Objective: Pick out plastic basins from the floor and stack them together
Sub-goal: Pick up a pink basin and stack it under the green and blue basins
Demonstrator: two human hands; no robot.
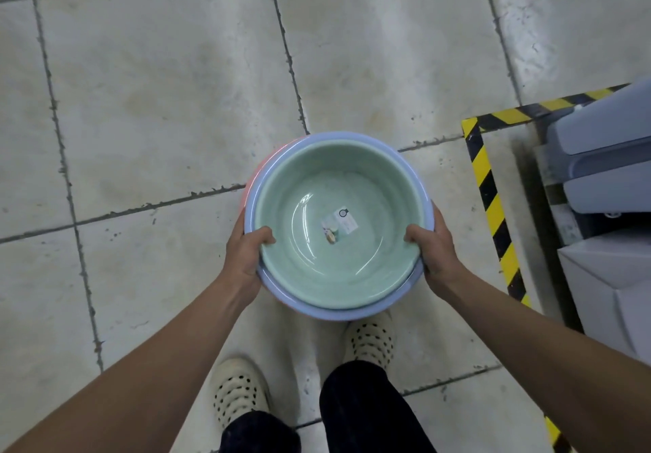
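Observation:
A nested stack of plastic basins is held above the tiled floor in front of me. The green basin sits inside a light blue basin, and a pink basin shows as a thin edge under them at the upper left. A small white label lies in the green basin's bottom. My left hand grips the stack's left rim with the thumb hooked inside. On the right rim my right hand grips the same way.
Grey floor tiles with dark grout fill most of the view. Yellow-black hazard tape marks a corner at the right, around grey and white machines. My feet in perforated cream shoes stand below the stack.

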